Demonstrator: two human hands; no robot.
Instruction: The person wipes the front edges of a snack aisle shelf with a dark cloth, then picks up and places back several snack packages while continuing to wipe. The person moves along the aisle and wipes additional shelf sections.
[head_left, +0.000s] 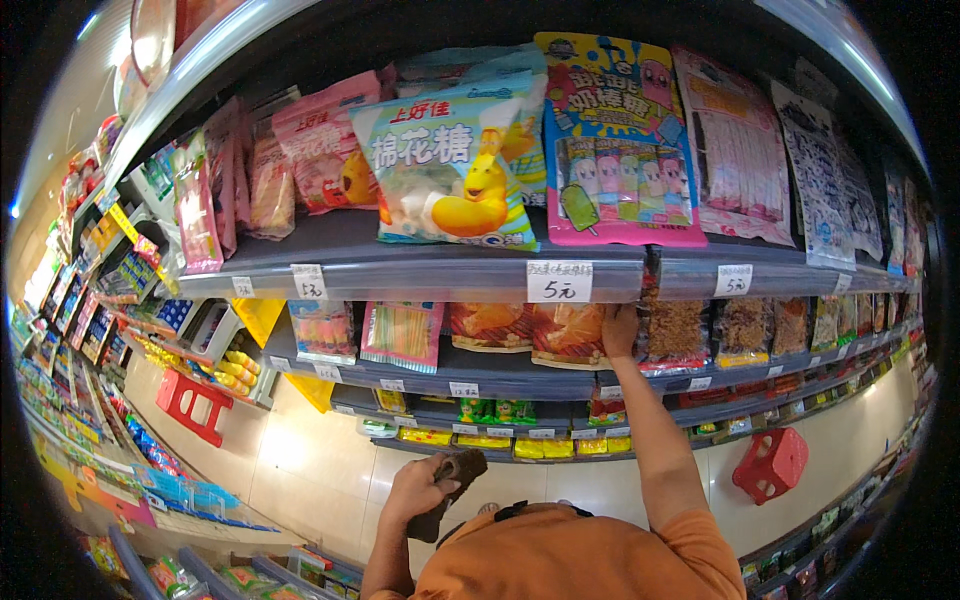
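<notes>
My right hand (620, 330) reaches onto the second shelf, at the right edge of a brown snack bag (568, 334) with a picture of roast meat; its fingertips are partly hidden under the upper shelf's edge, so its hold is unclear. A similar bag (491, 324) stands to the left. Low in front of my body, my left hand (420, 486) is closed around a dark, folded cloth (466, 471). On the upper shelf stand a light-blue marshmallow bag (450, 169), a blue-and-pink candy pack (622, 142) and a pink marshmallow bag (330, 146).
The upper shelf's price rail (465, 279) runs above my right hand. Clear packs of brown shredded food (677, 330) hang or stand to its right. A red plastic stool (771, 465) is on the floor at right, another red stool (193, 406) at left. More stocked shelves stand behind and to the left.
</notes>
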